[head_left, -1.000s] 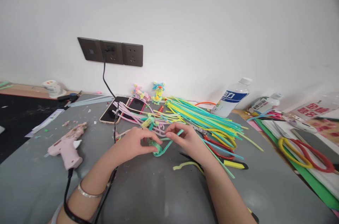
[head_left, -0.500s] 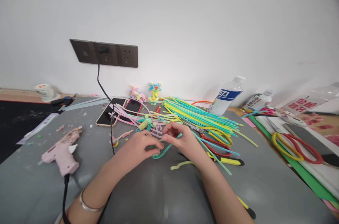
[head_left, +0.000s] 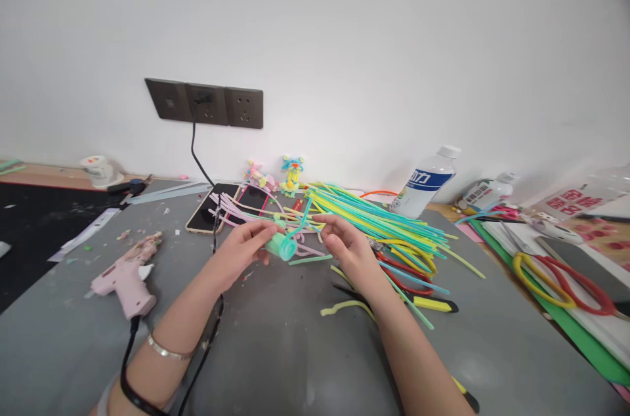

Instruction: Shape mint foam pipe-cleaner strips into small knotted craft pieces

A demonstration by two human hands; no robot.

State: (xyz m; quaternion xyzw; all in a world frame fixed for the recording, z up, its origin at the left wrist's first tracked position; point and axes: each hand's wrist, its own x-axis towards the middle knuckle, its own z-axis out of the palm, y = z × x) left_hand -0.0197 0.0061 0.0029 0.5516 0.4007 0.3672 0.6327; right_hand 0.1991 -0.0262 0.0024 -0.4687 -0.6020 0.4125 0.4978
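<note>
Two hands sit above the bench (head_left: 275, 350), right of the glue gun (head_left: 125, 278): the left hand (head_left: 243, 250) grip pinches a light, bendy green coil (head_left: 281, 247), probably best held by its round sides, while I cannot tell if the right hand (head_left: 347, 252) grip holds anything.

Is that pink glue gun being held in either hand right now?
No, the pink glue gun lies on the grey table, apart from the left hand, which holds a teal coil.
</note>
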